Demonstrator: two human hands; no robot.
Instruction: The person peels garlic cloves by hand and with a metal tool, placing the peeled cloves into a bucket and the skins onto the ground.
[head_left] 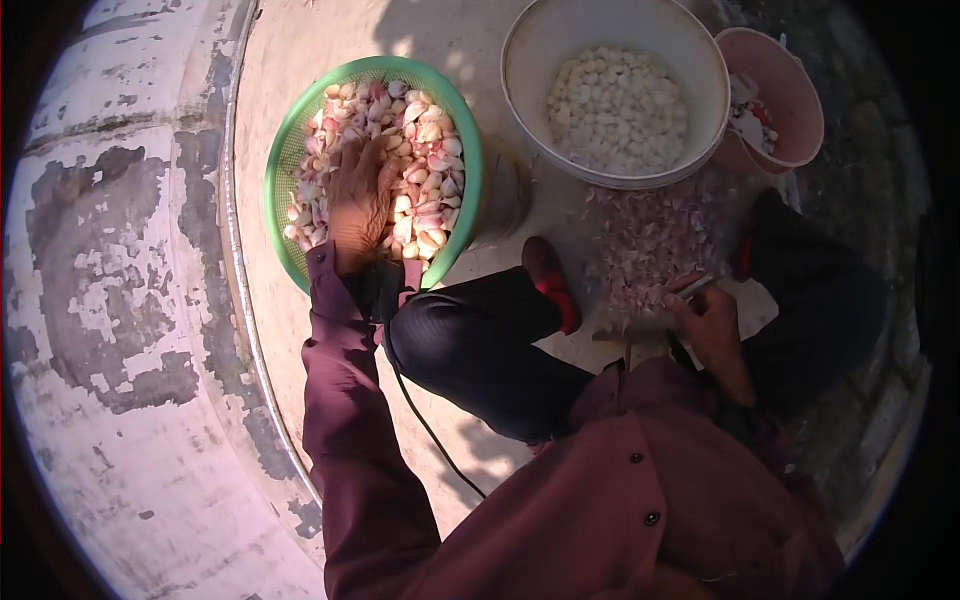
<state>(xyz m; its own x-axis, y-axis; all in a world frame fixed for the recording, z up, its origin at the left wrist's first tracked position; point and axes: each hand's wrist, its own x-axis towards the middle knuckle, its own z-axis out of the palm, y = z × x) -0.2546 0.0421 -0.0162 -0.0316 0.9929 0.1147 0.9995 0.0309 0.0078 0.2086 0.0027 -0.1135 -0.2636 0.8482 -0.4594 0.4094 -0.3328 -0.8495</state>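
Observation:
My left hand reaches into a green-rimmed basket full of unpeeled garlic cloves. Its fingers lie stretched over the cloves with the thumb apart; the fingertips are in shadow and partly hidden. Between my knees, my right hand is closed around a small knife, of which a short pale metal part shows. Below that hand spreads a heap of pinkish garlic skins. Beyond the heap stands a white bucket with peeled garlic cloves inside.
A pink bucket with some white and red bits in it stands right of the white one. My bent legs frame the skins on the concrete floor. A dark cable runs down from my left wrist. Peeling paint covers the surface at left.

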